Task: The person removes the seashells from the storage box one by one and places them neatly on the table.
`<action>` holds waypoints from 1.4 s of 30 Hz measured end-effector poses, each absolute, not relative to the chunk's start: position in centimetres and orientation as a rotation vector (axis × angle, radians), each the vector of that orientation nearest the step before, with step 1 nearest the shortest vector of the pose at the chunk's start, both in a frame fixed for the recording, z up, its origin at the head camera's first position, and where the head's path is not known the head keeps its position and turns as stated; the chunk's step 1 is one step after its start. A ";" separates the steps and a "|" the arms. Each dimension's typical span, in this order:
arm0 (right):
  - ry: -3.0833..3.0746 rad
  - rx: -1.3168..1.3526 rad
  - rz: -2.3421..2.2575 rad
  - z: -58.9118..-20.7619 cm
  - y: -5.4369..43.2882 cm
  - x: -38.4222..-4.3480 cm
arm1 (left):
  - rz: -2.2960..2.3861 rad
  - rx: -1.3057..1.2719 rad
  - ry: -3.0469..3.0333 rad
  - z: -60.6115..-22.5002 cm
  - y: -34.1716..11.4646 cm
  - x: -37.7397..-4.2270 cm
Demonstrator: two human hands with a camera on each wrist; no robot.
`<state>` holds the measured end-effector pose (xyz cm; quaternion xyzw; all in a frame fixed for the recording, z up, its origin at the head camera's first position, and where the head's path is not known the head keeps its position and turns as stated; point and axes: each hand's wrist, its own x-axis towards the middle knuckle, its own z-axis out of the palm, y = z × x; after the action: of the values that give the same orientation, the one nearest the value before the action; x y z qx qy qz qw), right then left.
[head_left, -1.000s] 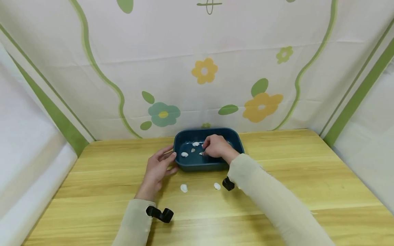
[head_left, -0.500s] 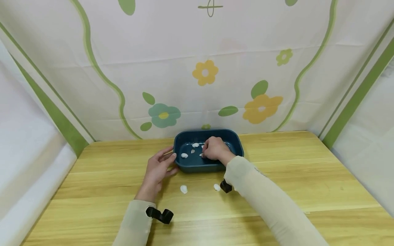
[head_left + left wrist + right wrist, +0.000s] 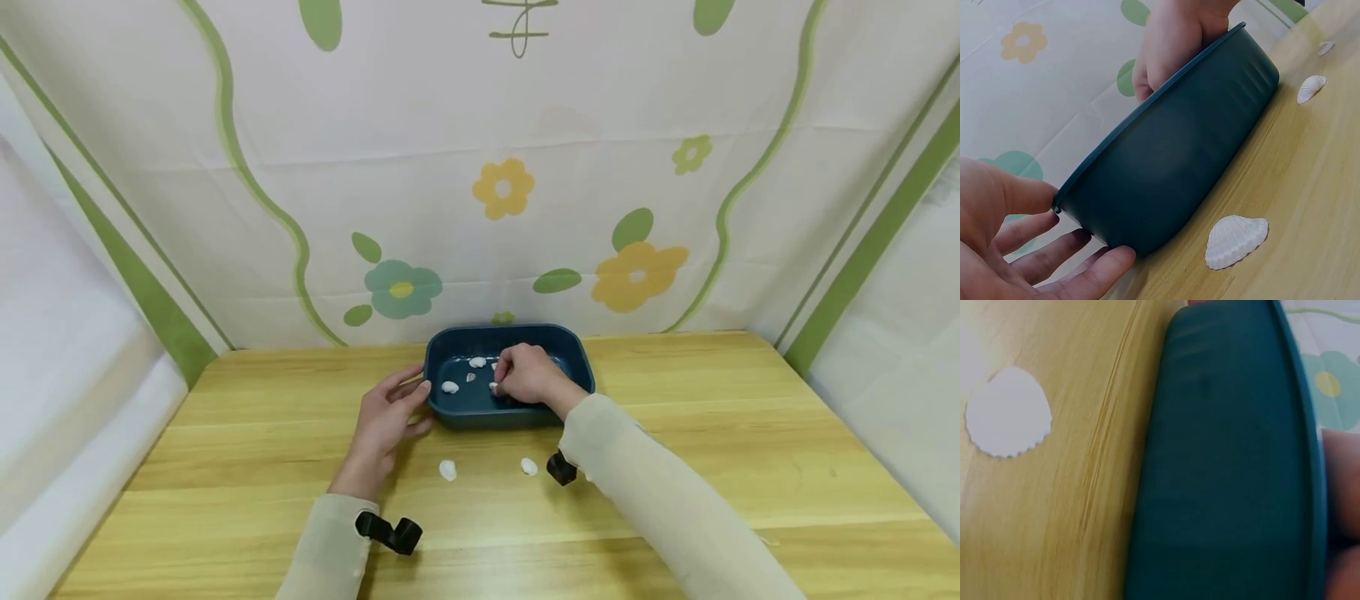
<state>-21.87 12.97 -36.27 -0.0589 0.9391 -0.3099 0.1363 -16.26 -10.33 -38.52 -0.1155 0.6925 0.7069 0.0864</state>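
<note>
A dark blue-green rectangular tub (image 3: 487, 421) stands at the back of the table with several small seashells inside. My left hand (image 3: 381, 419) steadies its left end; in the left wrist view the thumb and spread fingers (image 3: 1100, 275) touch the rim and outer wall. Reaching over the front wall, my right hand (image 3: 531, 373) has curled fingers low in the tub, pinching a small white seashell (image 3: 493, 388). Left of it lie a white shell (image 3: 450, 387), another shell (image 3: 477, 362) and a tiny brownish one (image 3: 470, 377). The right fingertips are hidden in both wrist views.
On the wooden table (image 3: 225, 467), in front of the tub, lie a white scallop-like shell (image 3: 447, 470) and a second white shell (image 3: 528, 467). A flower-printed white cloth (image 3: 450, 208) hangs right behind the tub. Each sleeve cuff bears a black camera mount (image 3: 390, 533).
The right hand's fingertips work at the same small shell, shifting only slightly. The left hand stays on the tub. The whole head view has drifted slightly downward in the picture.
</note>
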 end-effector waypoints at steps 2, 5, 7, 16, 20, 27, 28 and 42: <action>2.697 -0.165 -0.948 -36.2 13.2 -21.6 | 2.103 -0.351 2.064 -38.6 -10.3 -16.2; 2.667 -0.166 -1.024 -36.0 13.4 -21.1 | 2.090 -0.372 2.068 -38.8 -10.3 -16.3; 2.647 -0.181 -1.086 -35.7 13.6 -20.7 | 2.088 -0.381 2.071 -39.0 -10.4 -16.3; 2.548 -0.260 -1.359 -33.8 14.6 -18.1 | 2.094 -0.372 2.075 -38.9 -10.6 -16.0; 2.496 -0.282 -1.410 -33.3 15.2 -16.6 | 2.100 -0.355 2.076 -38.8 -10.5 -16.1; 2.358 -0.312 -1.505 -33.7 16.0 -14.3 | 2.101 -0.364 2.072 -38.8 -10.5 -16.1; 2.337 -0.320 -1.520 -33.9 16.1 -13.9 | 2.100 -0.366 2.070 -38.8 -10.5 -16.1; 2.123 -0.342 -1.646 -36.9 15.1 -10.4 | 2.088 -0.358 2.087 -38.9 -10.4 -16.5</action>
<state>-10.36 15.09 -36.93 -0.1235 0.7656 -0.5935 0.2152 -16.48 -10.36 -38.90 -0.1201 0.6994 0.6996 0.0837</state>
